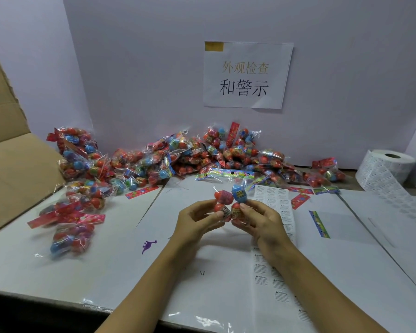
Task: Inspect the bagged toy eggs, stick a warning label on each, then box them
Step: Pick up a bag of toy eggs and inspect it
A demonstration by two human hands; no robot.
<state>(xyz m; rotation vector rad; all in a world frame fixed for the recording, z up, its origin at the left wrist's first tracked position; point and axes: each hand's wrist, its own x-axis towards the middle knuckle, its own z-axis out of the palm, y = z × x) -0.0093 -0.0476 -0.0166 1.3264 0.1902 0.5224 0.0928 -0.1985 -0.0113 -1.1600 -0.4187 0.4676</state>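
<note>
Left hand (197, 218), right hand (262, 221) pinching

A white-covered table (101, 272) is seen. A heap of bagged eggs (202, 157) is piled along its back; label sheets (274, 236), a label roll (384, 171) and what may be a purple dinosaur (149, 245) are laid on it.

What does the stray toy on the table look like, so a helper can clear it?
Start at the paper sign on the back wall and drop to the white table. Left of the left hand lies a small purple dinosaur, flat, unbagged, alone.
</note>
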